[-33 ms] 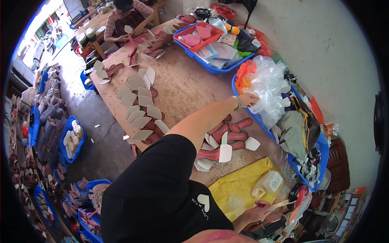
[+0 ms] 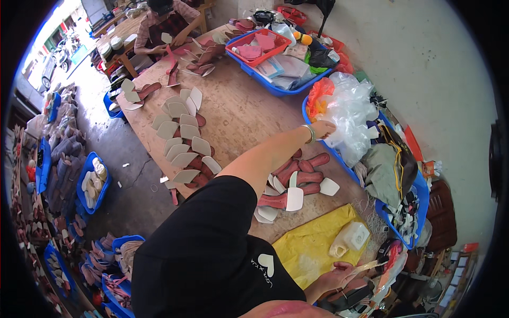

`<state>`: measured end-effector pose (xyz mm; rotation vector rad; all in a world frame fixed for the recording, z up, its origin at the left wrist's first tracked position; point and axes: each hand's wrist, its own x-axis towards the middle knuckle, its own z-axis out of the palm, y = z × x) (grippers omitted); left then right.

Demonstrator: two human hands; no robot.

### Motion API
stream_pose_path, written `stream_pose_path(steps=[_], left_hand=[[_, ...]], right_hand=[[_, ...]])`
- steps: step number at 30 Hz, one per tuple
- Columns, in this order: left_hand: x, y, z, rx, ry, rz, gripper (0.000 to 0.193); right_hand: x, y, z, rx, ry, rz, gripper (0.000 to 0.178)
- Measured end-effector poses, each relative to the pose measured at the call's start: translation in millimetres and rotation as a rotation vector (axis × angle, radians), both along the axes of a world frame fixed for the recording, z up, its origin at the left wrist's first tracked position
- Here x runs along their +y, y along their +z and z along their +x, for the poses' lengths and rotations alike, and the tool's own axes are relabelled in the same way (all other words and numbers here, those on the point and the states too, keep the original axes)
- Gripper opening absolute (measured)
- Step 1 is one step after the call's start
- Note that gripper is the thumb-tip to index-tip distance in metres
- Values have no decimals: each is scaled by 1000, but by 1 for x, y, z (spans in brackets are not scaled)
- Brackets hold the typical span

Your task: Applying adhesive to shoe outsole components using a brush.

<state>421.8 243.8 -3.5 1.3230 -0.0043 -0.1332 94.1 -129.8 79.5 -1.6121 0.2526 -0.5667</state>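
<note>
My left hand [image 2: 322, 129], with a bracelet at the wrist, reaches across to a pile of clear plastic bags [image 2: 350, 114]. Its bent fingers close at the pile's near edge and seem to pinch the film. Low on the right, my right hand [image 2: 339, 276] is closed around one end of a thin, pale strip-like piece [image 2: 370, 266]; its exact kind is unclear. Beneath my left forearm lie several dark red shoe uppers [image 2: 308, 178] with white insole-like flaps [image 2: 295, 200]. A whitish plastic container [image 2: 356, 236] lies on a yellow sheet [image 2: 297, 244] near my right hand.
The wooden table [image 2: 249, 114] carries a long row of uppers with pale flaps [image 2: 177, 130]. Blue tubs [image 2: 283, 91] full of bags and scraps line its right side, with a red basket [image 2: 259, 46] on one. A person [image 2: 167, 26] works at the far end.
Hardly anything differs. My left hand sits very slightly further left at the plastic bags, and the right hand keeps its hold on the pale strip.
</note>
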Motion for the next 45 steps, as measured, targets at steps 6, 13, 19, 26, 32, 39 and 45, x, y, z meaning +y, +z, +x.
stream_pose_path(steps=[6, 13, 19, 26, 32, 39, 45], left_hand=[[4, 4, -9, -55, 160, 488, 76], [-1, 22, 2, -109, 361, 368, 72], [-11, 18, -11, -61, 198, 1502, 41], [-24, 40, -12, -412, 225, 1601, 20], [-49, 114, 42, -507, 580, 1110, 13], [-111, 77, 91, -513, 344, 994, 13], [-150, 12, 124, -752, -102, 1422, 13]], right_hand=[[16, 23, -27, -100, -11, -14, 42], [-2, 17, -54, -55, -106, -41, 33], [3, 17, -59, -71, -115, -13, 36], [4, 15, -52, -38, -126, -20, 47], [16, 14, -32, 13, -129, -18, 47], [12, -1, -18, 59, -128, -40, 47], [2, -18, -12, 154, -173, 10, 46]])
